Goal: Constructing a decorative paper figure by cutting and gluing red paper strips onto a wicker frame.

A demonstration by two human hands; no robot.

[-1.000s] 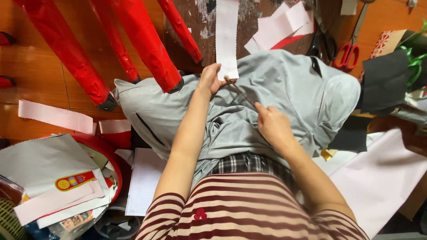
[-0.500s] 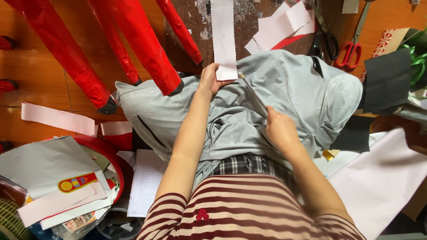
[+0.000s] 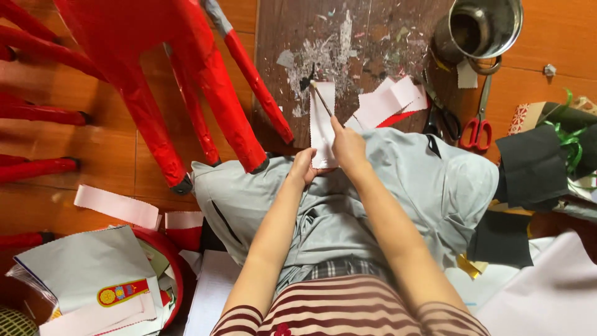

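Note:
A white paper strip (image 3: 322, 121) rests over my knee on grey trousers (image 3: 398, 186). My left hand (image 3: 303, 167) pinches its lower end. My right hand (image 3: 348, 146) grips a thin brush (image 3: 322, 99) whose tip touches the upper part of the strip. Beyond the strip lies a dark wooden board (image 3: 336, 56) smeared with dried glue and paper scraps.
Red-wrapped legs of a stool (image 3: 205, 93) stand at upper left. A metal pot (image 3: 485, 25) and red-handled scissors (image 3: 477, 127) lie at upper right, black scissors (image 3: 443, 118) beside them. More white strips (image 3: 388, 102) sit on the board. A red basin (image 3: 168, 280) of paper is at lower left.
My right hand rose from my lap and now holds the brush on the strip. The view shifted forward, showing the pot and more of the board.

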